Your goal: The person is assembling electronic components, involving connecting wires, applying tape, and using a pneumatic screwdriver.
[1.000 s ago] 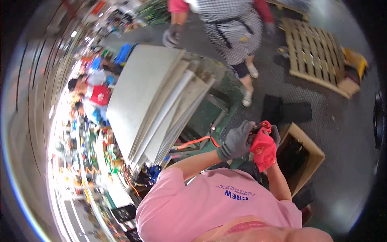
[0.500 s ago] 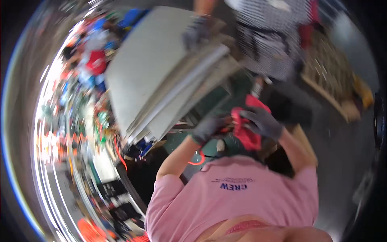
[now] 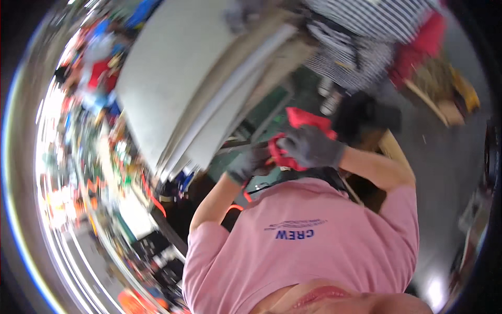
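Note:
In front of my chest, both hands wear dark grey gloves. My right hand (image 3: 314, 148) is closed on a bright red cloth (image 3: 300, 118), part of which sticks out beyond the fingers and part below them. My left hand (image 3: 250, 163) meets it from the left, fingers curled at the edge of the red material. What the left fingers grip is blurred and partly hidden. An orange cord or hose (image 3: 235, 208) curves just below the left hand, near my left forearm.
A large pale panel (image 3: 172, 73) with layered long edges lies ahead to the left. Across it, a co-worker in striped clothing (image 3: 361, 21) has a blurred gloved hand (image 3: 243, 14) on it. A wooden-edged box (image 3: 436, 97) stands far right. Blurred clutter fills the left.
My hands and the red cloth have shifted left and closer together. The view has swung, so the panel and co-worker sit farther up in the picture.

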Motion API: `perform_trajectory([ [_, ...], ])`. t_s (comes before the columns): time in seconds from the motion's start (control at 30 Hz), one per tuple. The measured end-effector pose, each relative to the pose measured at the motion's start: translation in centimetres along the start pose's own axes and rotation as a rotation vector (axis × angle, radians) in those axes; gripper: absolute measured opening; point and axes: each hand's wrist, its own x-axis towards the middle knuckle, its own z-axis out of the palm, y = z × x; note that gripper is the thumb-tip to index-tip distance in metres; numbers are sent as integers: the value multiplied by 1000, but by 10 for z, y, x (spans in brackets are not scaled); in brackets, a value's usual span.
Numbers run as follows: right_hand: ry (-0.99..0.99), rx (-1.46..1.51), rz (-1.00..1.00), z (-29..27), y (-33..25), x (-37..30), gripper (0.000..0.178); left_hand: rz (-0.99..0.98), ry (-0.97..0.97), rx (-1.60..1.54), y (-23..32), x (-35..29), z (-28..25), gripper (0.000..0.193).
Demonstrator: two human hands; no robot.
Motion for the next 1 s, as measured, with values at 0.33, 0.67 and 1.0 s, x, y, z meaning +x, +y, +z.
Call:
perform_trajectory([
  [0.33,-212,344,-130,38,-31,57,20,237,439,-78,-51,-76,-2,20],
  [0.67,-699,698,-25,142,-95,122,24,484,1387,715,-147,-169,0,38],
  [1.0,-1110,1393,223,323,-245,190,26,287,2669,550,-313,-293,5,46],
])
